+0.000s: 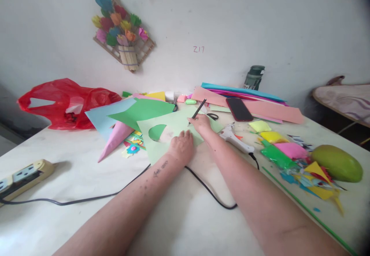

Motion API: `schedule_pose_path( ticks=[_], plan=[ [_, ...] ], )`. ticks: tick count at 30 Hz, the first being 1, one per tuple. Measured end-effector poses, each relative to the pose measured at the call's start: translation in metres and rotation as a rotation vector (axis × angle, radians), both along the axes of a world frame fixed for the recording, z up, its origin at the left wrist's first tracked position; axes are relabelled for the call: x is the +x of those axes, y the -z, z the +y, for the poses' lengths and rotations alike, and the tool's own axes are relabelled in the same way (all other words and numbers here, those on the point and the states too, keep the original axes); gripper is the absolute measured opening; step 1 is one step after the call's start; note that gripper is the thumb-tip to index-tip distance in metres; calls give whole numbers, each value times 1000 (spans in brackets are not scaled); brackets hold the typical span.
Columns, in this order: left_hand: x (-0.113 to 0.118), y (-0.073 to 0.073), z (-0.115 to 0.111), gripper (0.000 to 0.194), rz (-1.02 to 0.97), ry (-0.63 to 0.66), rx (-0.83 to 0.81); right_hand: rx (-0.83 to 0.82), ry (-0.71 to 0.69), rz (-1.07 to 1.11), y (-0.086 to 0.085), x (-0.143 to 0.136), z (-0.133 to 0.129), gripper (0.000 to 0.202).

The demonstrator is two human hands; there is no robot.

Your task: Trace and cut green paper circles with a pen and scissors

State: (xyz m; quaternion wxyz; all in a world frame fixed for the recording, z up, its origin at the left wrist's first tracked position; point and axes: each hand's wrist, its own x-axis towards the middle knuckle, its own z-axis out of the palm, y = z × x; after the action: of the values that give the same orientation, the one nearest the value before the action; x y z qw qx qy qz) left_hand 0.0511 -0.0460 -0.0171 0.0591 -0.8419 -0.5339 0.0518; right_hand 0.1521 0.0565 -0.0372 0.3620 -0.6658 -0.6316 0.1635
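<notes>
A pale green sheet of paper (179,121) with a rounded hole cut in its left part lies at the middle of the table. My left hand (181,147) rests on its near edge, fingers out and palm down, holding nothing. Above and to the right, my right hand (201,125) is closed round a black pen (199,108), whose tip is near the sheet's surface. Under the left of the sheet lies a darker green sheet (141,111). Black-handled scissors (213,116) lie just beyond my right hand.
A white glue gun (237,141) lies by my right forearm, its cord crossing the table. Left are a red bag (69,101), a pink cone (117,138) and a power strip (26,175). Right are a phone (239,109), clay packets (290,150), scraps and a green mango-like fruit (337,163).
</notes>
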Motion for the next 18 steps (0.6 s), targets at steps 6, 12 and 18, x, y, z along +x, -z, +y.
schedule_pose_path(
  ticks=[6,12,18],
  plan=[
    [0,2,0,45,8,-1,1,3,-14,7,0,3,1,21],
    [0,-1,0,44,9,-10,-1,-12,-8,-9,-3,4,-1,22],
    [1,-4,-2,43,19,-23,-23,-35,-5,-28,-4,6,0,24]
  ],
)
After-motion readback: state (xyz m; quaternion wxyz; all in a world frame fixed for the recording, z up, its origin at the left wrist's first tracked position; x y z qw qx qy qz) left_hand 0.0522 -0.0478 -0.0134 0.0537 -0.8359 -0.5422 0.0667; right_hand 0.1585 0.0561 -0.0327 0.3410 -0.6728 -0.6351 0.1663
